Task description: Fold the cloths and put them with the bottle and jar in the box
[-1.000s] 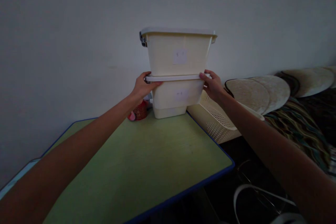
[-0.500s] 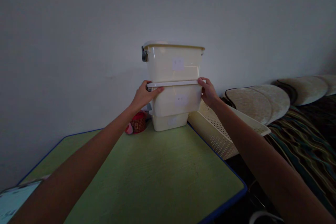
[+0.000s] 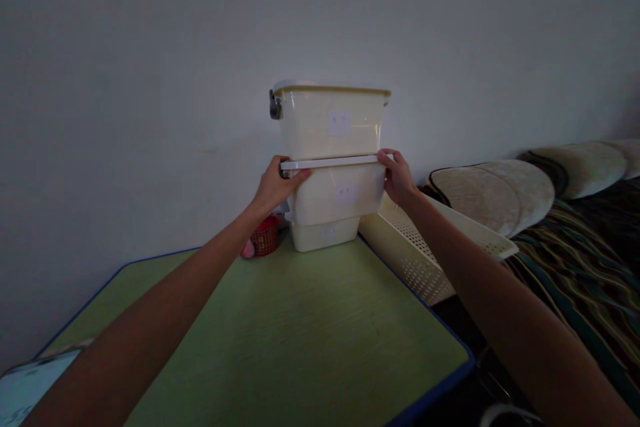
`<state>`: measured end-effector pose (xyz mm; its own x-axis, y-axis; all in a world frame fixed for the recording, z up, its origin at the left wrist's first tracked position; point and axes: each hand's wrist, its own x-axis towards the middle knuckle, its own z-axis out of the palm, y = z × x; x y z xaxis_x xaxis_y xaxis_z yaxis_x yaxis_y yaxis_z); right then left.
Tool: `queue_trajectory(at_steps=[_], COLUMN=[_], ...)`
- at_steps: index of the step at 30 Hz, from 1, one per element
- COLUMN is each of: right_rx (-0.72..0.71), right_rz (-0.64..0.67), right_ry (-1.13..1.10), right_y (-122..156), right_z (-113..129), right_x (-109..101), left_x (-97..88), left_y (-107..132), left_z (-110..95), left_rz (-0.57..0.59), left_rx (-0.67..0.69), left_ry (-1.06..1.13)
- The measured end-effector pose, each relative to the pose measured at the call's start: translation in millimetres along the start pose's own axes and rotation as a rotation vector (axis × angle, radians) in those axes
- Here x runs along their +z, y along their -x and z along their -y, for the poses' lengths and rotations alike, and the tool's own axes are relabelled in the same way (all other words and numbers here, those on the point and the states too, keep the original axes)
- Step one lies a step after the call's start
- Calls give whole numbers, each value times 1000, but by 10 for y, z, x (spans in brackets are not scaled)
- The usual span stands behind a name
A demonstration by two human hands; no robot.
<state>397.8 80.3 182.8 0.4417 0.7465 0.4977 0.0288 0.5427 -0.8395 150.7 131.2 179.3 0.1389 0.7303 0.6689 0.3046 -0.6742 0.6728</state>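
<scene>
Three cream plastic storage boxes form a stack on the green table (image 3: 280, 320) against the wall. My left hand (image 3: 277, 183) grips the left end of the middle storage box (image 3: 325, 193) at its white lid rim, thumb across the front. My right hand (image 3: 397, 173) holds the same box's right end, thumb on the rim. Resting on its lid is the top storage box (image 3: 313, 123), with a pale label and a grey latch at its left. The bottom storage box (image 3: 327, 237) shows only its lower part, mostly hidden by the middle one.
A red woven basket (image 3: 265, 237) stands left of the stack. Beside the table's right edge is a cream perforated basket (image 3: 425, 267). Farther right lie beige cushions (image 3: 495, 193) on a striped cover (image 3: 575, 273). A light-screened device (image 3: 35, 387) lies at lower left.
The middle and top boxes, with both hands on the middle one, sit very slightly lower in view. My grip looks the same.
</scene>
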Motion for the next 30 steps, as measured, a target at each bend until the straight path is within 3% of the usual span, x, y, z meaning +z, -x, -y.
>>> queue_trajectory(at_steps=[11,21,30], right_rx=[-14,-11,-6], right_rz=[-7,15,22], right_ry=[-2,12,6], right_y=[-27,-87,-162], right_z=[-3,-118,-332], right_x=[31,44,58], left_x=[-3,16,105], left_y=[-38,-93,-178], left_z=[11,88,303], left_rz=[27,36,36], left_rx=[-39,15,63], left_ry=[42,-81,-68])
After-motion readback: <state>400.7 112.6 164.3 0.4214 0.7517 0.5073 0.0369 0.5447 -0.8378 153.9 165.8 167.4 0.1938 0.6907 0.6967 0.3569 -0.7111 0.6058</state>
